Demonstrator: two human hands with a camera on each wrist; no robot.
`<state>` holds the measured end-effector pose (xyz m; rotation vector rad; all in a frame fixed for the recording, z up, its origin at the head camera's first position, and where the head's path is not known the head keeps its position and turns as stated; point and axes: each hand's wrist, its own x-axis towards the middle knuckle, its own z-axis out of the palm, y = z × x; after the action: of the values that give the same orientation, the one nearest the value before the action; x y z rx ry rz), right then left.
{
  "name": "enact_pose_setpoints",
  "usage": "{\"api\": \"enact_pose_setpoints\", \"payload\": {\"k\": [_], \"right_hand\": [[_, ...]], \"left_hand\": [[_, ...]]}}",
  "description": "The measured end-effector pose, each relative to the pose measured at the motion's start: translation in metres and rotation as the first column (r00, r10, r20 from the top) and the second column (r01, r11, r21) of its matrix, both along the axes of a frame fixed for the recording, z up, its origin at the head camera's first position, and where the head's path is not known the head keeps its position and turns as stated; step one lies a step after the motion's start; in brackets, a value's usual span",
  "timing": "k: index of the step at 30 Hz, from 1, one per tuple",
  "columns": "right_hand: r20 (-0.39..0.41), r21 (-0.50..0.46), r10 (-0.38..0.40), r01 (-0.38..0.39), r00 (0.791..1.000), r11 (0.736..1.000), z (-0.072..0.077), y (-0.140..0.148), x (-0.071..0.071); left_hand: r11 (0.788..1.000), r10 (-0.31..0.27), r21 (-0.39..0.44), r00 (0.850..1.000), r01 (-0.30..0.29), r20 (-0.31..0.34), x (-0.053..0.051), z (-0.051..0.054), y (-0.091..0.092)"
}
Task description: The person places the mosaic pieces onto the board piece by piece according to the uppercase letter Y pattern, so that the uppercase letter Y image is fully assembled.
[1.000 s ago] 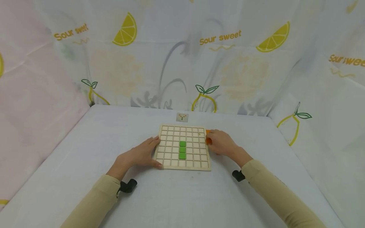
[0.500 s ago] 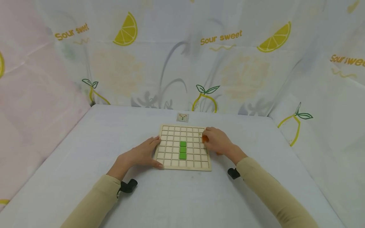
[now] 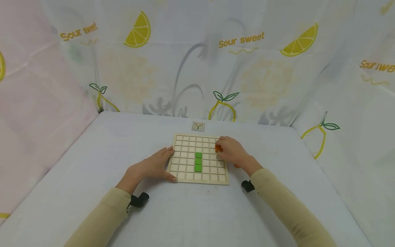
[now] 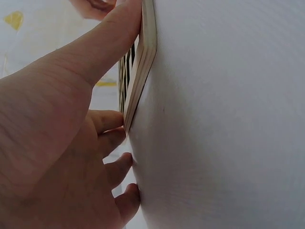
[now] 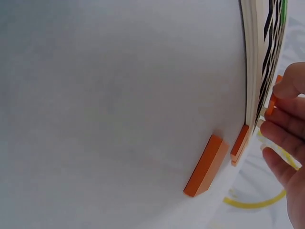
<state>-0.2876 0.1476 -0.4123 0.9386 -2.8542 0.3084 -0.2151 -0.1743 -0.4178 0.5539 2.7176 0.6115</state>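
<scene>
A wooden grid board (image 3: 182, 168) lies flat on the table, with a column of three green tiles (image 3: 198, 161) in its middle. My left hand (image 3: 151, 166) rests at the board's left side, thumb at the near corner and fingers spread along the edge; in the left wrist view the thumb (image 4: 112, 40) touches the board's rim (image 4: 142, 71). Over the board's upper right part, my right hand (image 3: 233, 151) pinches an orange tile (image 3: 218, 148). The right wrist view shows that tile (image 5: 272, 105) between thumb and fingers of the hand (image 5: 291, 126).
Behind the board lies a small patterned card (image 3: 198, 126). Loose orange pieces, one (image 5: 206, 167) nearer and another (image 5: 239, 143) close to the board's edge, lie on the table to the board's right. A printed cloth (image 3: 197, 61) stands behind the table.
My right hand has moved left from beside the board's right edge to over its right-hand squares, carrying the orange tile. My left hand stays at the board.
</scene>
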Motion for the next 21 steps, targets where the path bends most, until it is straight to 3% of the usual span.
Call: {"api": "enact_pose_setpoints", "payload": {"k": [21], "right_hand": [[-0.003,-0.051,0.008,-0.008,1.0,0.999,-0.001,-0.032,-0.006]], "left_hand": [[1.0,0.01,-0.002,1.0,-0.01,-0.008,0.002,0.002,0.001]]}}
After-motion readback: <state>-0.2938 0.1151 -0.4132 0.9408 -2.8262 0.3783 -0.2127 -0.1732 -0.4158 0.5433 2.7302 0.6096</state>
